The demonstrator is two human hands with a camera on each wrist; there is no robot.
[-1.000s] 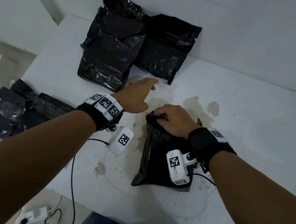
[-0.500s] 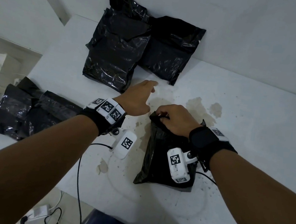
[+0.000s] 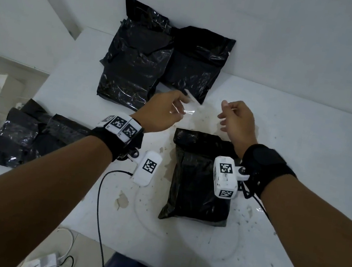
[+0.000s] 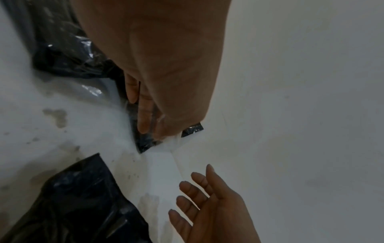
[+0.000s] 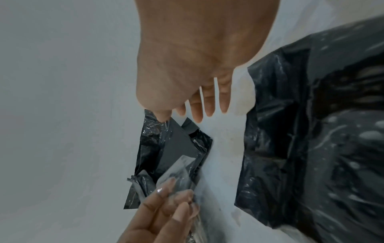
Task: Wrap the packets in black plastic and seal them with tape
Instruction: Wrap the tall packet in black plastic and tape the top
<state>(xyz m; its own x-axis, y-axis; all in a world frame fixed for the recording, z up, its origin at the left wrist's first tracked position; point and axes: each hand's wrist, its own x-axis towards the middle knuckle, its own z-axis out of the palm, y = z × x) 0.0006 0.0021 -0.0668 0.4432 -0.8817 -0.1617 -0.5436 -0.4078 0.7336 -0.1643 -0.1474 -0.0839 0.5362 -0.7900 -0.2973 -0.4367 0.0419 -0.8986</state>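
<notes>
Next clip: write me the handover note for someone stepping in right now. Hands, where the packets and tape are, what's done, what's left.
Left hand: raised above the table, fingers pinching a strip of clear tape.
Right hand: raised beside it, fingers loosely spread, holding nothing.
Current packet: in black plastic, flat on the table below both hands, nobody holding it; no tape visible on it.
Done: two wrapped packets against the wall, more at the table's left edge.
Left: press the strip over the current packet's fold, then set it aside.
</notes>
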